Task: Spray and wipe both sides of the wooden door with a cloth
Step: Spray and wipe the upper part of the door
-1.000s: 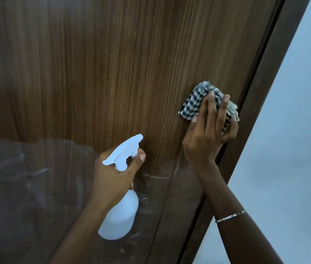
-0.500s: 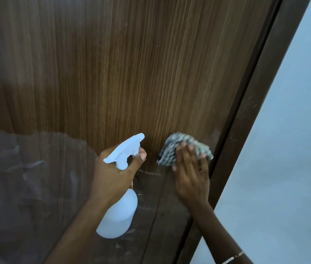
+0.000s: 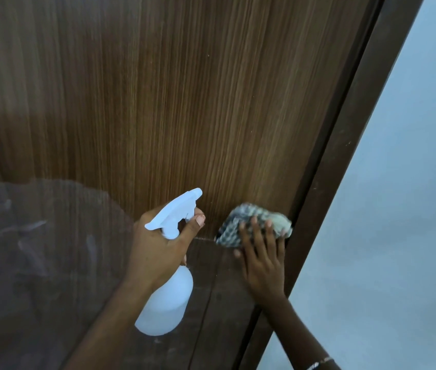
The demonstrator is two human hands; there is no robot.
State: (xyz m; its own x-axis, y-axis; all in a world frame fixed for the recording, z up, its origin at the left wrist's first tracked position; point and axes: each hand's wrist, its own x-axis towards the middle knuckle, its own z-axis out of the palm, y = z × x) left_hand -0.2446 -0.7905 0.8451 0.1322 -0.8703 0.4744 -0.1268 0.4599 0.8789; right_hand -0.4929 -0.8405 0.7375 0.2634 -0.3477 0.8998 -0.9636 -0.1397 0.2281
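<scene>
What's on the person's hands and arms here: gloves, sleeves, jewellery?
No gloves on the left hand or the right hand. Both forearms are uncovered as far as the frame shows, with no sleeve in view. The only item worn is a thin, light metallic bracelet on the right forearm, at the bottom edge. No rings or watch that I can make out.

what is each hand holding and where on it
Left hand grips the spray bottle by its neck; right hand presses the checked cloth against the door.
</scene>
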